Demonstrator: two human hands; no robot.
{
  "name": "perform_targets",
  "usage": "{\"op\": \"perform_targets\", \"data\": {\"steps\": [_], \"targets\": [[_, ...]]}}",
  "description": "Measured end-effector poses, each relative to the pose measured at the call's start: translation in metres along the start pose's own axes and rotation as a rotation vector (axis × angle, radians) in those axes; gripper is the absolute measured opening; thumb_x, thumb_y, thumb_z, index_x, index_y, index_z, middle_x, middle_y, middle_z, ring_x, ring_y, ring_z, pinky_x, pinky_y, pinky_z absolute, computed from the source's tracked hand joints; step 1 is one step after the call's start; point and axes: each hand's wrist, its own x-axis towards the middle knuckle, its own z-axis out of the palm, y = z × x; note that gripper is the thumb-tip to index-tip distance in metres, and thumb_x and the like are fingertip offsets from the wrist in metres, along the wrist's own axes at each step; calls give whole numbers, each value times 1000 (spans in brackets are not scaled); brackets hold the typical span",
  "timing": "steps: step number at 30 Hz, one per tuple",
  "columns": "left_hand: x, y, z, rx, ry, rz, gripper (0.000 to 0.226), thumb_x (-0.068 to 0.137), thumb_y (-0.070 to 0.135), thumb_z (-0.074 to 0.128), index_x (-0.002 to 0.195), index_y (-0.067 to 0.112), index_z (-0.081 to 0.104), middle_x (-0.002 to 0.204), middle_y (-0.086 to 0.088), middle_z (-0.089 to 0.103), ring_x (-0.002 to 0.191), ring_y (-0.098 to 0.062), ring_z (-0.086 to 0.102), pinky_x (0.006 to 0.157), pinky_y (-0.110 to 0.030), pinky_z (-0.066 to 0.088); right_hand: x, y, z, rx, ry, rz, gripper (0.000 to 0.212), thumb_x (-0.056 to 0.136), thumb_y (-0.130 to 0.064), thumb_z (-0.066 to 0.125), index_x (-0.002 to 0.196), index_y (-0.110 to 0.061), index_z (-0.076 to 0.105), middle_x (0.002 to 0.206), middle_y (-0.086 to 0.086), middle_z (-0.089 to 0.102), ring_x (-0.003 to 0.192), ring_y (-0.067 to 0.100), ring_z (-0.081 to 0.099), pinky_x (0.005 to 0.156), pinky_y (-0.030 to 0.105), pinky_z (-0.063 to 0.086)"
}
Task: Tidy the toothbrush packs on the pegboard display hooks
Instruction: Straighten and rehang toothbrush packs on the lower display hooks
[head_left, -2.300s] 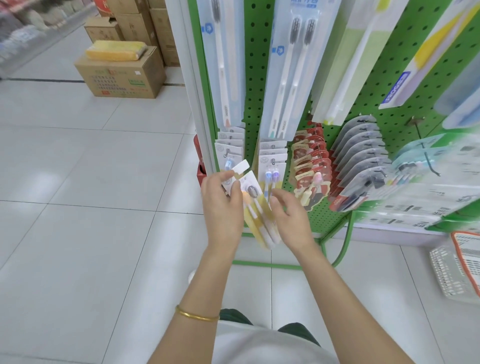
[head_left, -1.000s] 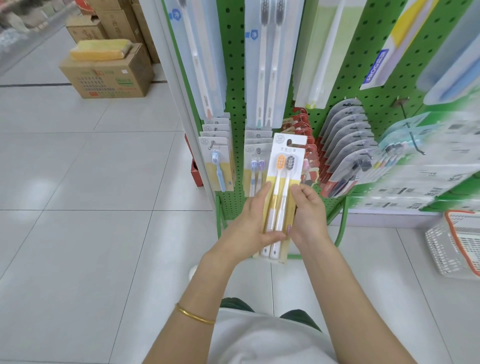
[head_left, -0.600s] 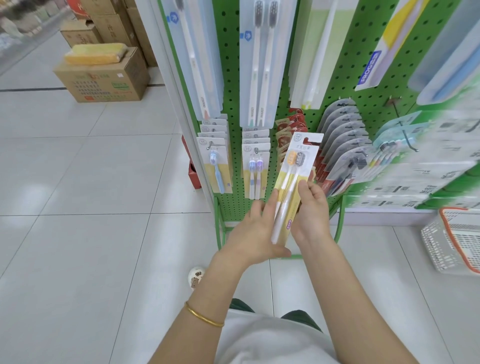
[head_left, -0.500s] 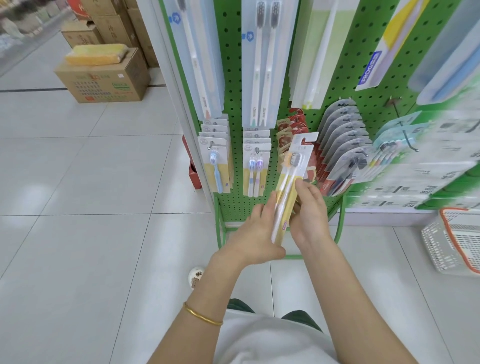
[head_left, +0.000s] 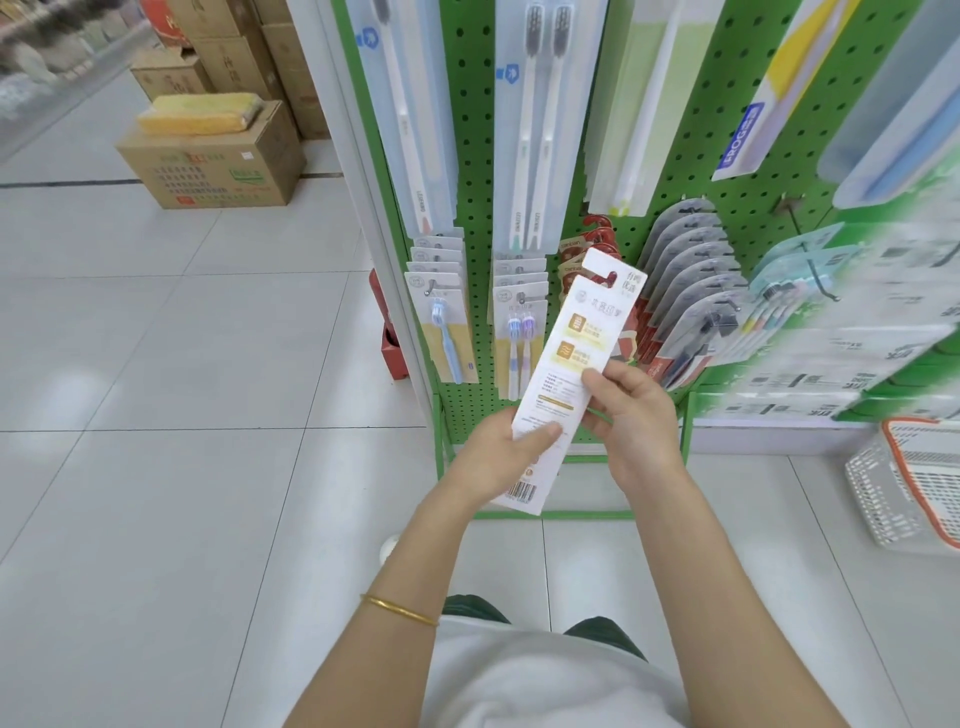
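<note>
Obs.: both hands hold the toothbrush packs (head_left: 571, 364) clear of the pegboard (head_left: 472, 156), on no hook.

Change: one second ago the clear front with the orange and grey brush heads faced the camera. Half a second ago the packs stood nearly edge-on. Now the printed back and barcode face the camera, so they have been turned over about the long axis. The top end has also tipped away from the body and to the right.

Left hand (head_left: 493, 457): grips the lower third, with the thumb flat across the printed face. The fingers are behind the card, out of sight.

Right hand (head_left: 639, 421): pinches the right edge at mid-height. One digit tip lies on the face and the rest curl behind.

Count: a second card stands offset behind the first, above the right hand, with its hang slot open at the top. It looks like two packs, but the overlap hides any others.

Nearby: the red packs (head_left: 587, 249) hang just beyond the held packs' top end. The similar yellow-backed packs (head_left: 519, 338) hang beyond the left hand's fingertips. A nearly bare hook (head_left: 802, 244) stands up and to the right of the right hand.

Reading: this looks like a check or squaring of the pair before rehanging. Judged from the hung stock, which all faces front-out, the packs need turning back. The two slots must also line up before they will slide onto a hook. The hanging step is not yet done.
</note>
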Motion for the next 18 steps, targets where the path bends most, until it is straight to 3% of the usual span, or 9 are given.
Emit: {"op": "perform_targets", "data": {"steps": [5,9,14,16,18], "targets": [[11,22,-11,-104,204,101,24,95,26,56,114,12,62,107,-1,70,95,-16,68,84,-36,55,-4,3,-1,-140,-191,12,11,88,0,59,92,-5,68,86,10,72,74,20,68,62,31,54],[17,34,-23,-259,356,180,18,93,16,59,110,9,60,106,-5,69,94,-17,67,79,-33,56,-3,5,-1,-161,-298,53,9,86,1,61,86,-7,66,82,7,73,73,19,69,64,29,55],[14,36,-30,-418,291,196,10,96,12,53,100,10,62,95,-9,67,84,-19,63,73,-32,54,-1,10,-2,-188,-403,127,8,82,0,66,85,-5,60,87,7,72,79,21,68,68,32,56],[13,35,-31,-487,216,185,11,97,12,50,94,13,61,95,-9,66,87,-22,62,77,-35,53,0,12,-3,-150,-494,195,28,75,-7,76,95,-4,58,94,8,71,86,22,67,70,31,56],[12,34,-35,-524,146,184,13,98,13,48,96,12,61,100,-11,65,92,-24,61,83,-38,51,2,14,-3,-106,-596,267,60,63,-23,85,111,-2,55,102,9,69,93,22,66,74,32,56]]}}
